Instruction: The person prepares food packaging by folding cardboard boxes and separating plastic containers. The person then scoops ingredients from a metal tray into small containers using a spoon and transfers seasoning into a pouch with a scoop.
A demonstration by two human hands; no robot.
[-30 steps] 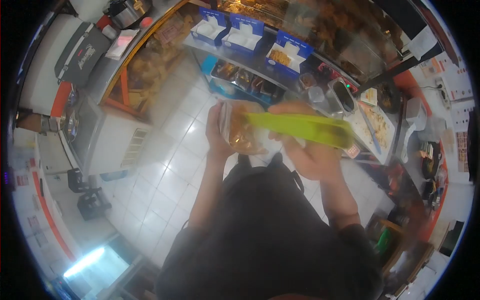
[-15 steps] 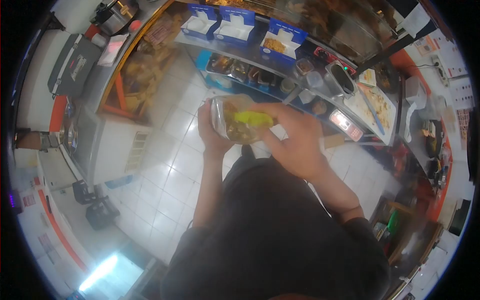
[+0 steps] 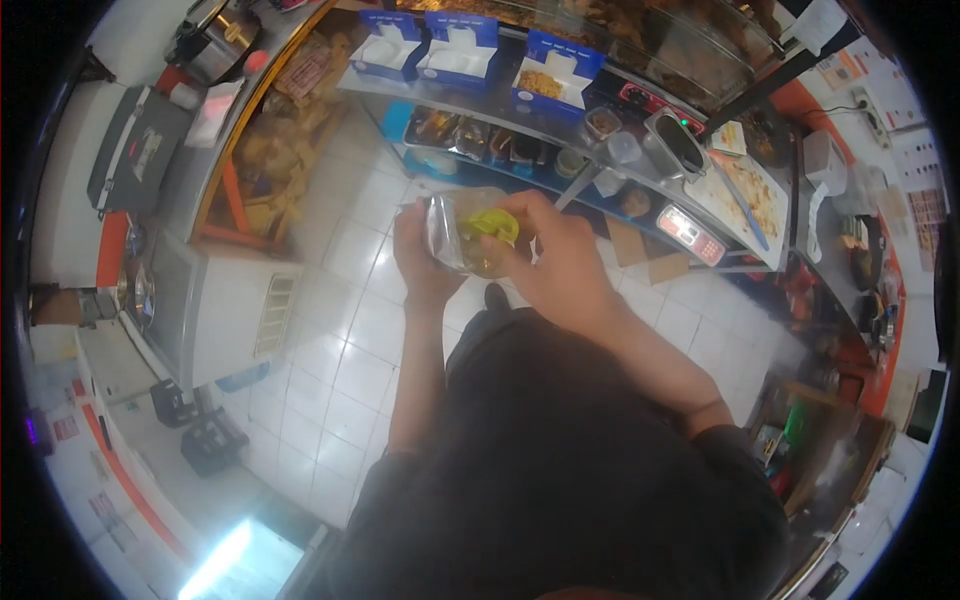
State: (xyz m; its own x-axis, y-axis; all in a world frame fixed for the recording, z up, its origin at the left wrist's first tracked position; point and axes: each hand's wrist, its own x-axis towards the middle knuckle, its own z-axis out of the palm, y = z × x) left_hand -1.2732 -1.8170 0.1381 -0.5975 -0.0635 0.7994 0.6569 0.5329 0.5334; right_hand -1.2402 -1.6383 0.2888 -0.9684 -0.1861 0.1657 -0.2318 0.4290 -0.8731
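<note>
In front of my body, my left hand [image 3: 420,255] is wrapped round the side of a clear plastic container [image 3: 448,238]. Its contents look yellowish-brown but are too blurred to name. At the container's opening sits a bright yellow-green plastic piece [image 3: 490,224], rounded in outline; whether it is a lid or a scoop I cannot tell. The fingers and thumb of my right hand [image 3: 560,260] are closed on that piece. Some of the container is hidden behind both hands.
Three blue-and-white boxes stand on the metal counter [image 3: 480,95]; the right one [image 3: 545,88] holds brown food. A metal container [image 3: 672,145], a digital scale [image 3: 690,235] and a cutting board [image 3: 715,200] with a knife [image 3: 742,205] lie further right. A white cabinet [image 3: 225,320] stands left.
My right hand has shifted left and turned, bringing the yellow-green piece closer over the container, where its rounded edge shows. My left hand keeps its hold on the container.
</note>
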